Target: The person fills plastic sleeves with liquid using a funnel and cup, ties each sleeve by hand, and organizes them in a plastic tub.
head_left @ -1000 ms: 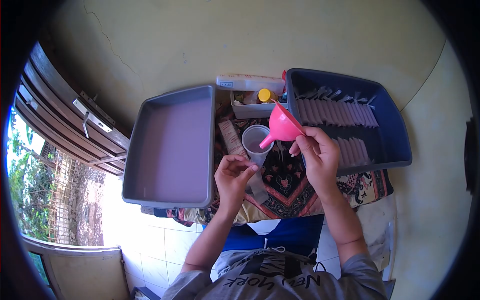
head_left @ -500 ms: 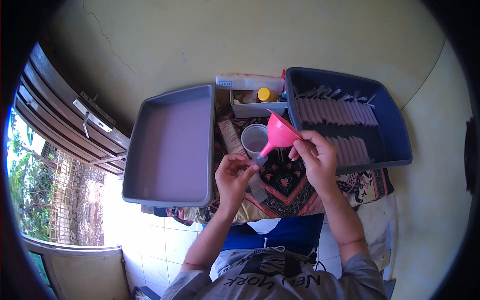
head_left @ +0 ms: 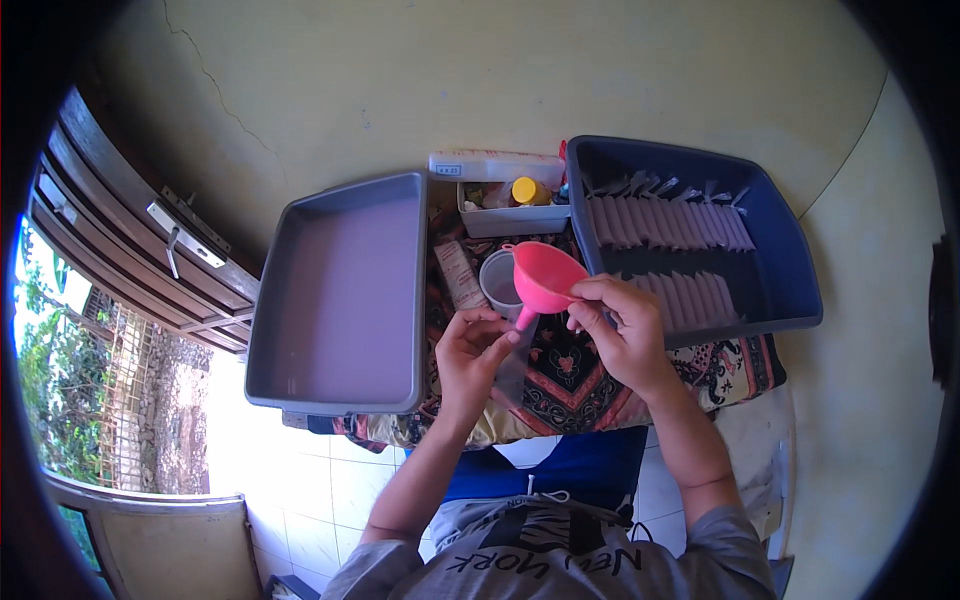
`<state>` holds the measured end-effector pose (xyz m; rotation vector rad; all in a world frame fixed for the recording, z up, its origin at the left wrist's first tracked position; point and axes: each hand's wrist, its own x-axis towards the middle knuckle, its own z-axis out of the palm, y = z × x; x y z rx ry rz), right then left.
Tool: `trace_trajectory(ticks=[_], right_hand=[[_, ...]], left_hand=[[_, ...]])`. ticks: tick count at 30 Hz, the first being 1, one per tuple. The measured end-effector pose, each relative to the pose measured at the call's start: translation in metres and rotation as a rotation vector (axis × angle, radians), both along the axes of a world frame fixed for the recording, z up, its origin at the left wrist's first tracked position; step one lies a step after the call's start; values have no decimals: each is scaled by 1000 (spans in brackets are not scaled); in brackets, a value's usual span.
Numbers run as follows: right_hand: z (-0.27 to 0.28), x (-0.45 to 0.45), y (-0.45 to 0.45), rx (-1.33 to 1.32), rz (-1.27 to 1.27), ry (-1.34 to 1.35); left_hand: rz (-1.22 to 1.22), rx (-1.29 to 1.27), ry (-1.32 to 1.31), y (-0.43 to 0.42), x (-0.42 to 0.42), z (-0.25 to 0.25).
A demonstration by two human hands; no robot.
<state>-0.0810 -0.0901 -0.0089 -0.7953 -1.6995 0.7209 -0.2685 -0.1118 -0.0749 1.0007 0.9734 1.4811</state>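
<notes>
A pink funnel (head_left: 548, 282) is pinched at its rim between the thumb and fingers of my right hand (head_left: 630, 330). Its spout points down and left, into the mouth of a clear narrow plastic bag (head_left: 512, 378). My left hand (head_left: 468, 362) grips that bag near its top, around the spout tip. The bag hangs flat and looks unfilled. Just behind the funnel stands a clear plastic cup (head_left: 492, 285), partly hidden by it. To the left, a large grey tub (head_left: 422, 300) holds a pale purple liquid.
At right, a dark blue-grey tub (head_left: 785, 275) contains two rows of filled purple bags (head_left: 670, 222). A small grey box (head_left: 515, 220) with a yellow-lidded jar (head_left: 530, 190) sits at the back. A printed packet (head_left: 458, 275) lies on the patterned cloth (head_left: 570, 365).
My right hand has lowered the funnel and tipped it more upright. The spout now sits in the bag's mouth, and the bag hangs more open below my left hand.
</notes>
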Motion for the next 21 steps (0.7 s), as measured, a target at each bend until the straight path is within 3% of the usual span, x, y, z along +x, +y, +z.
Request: trace_trajectory(ticks=[9,21], right_hand=[[7,-7,-2,72,25,-134],[13,-15,-2,24,112,-248]], left_hand=[[-121,-64,-182,-2,-1,-3],[-155,-33,-64,-2,-6,3]])
